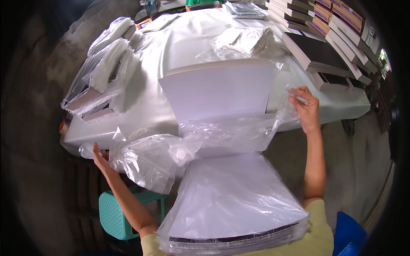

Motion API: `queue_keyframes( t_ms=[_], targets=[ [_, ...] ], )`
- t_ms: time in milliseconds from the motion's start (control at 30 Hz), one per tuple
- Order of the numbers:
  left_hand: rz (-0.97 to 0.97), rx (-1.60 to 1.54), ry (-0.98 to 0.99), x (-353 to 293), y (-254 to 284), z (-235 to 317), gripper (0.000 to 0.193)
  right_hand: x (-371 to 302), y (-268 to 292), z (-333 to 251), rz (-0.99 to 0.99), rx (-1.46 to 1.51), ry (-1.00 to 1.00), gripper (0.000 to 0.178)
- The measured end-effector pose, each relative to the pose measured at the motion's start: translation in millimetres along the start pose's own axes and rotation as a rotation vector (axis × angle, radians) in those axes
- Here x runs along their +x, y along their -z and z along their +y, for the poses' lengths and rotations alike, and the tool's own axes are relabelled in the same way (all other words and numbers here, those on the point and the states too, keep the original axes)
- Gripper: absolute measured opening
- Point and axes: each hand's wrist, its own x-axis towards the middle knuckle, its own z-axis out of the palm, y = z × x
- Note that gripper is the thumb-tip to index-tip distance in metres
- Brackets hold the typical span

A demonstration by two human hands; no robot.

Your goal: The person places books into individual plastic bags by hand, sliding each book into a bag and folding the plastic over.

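A thick stack of white sheets [218,91] stands tilted at the table's front edge, with crumpled clear plastic [147,160] across its lower part. At the right, my right hand [308,110] pinches a corner of this plastic between thumb and fingers. My left hand [101,158] is low at the left, its fingers closed on the plastic's other end; part of that grip is hidden. Against my body leans a second stack of white sheets in a clear plastic bag [239,198], its dark-edged bottom layers showing near my shirt.
Plastic-wrapped stacks [106,72] lie on the covered table [149,89] at the left. Crumpled plastic bags [247,40] lie toward the back. Dark-topped board stacks [316,51] line the right side. A green stool [115,215] and a blue chair [350,234] stand below. Someone in green [203,3] is opposite.
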Motion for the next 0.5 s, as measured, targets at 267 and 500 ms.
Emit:
queue_keyframes(
  t_ms=[267, 500],
  targets=[
    [-1.023, 0.525, -0.526, -150, -164, 18, 0.041, -23, -86, -43, -0.323, 0.036, 0.09, 0.015],
    [-1.08, 0.119, 0.075, -188, -173, -11, 0.029, -29, -102, -34, -0.153, -0.417, 0.656, 0.008]
  ],
)
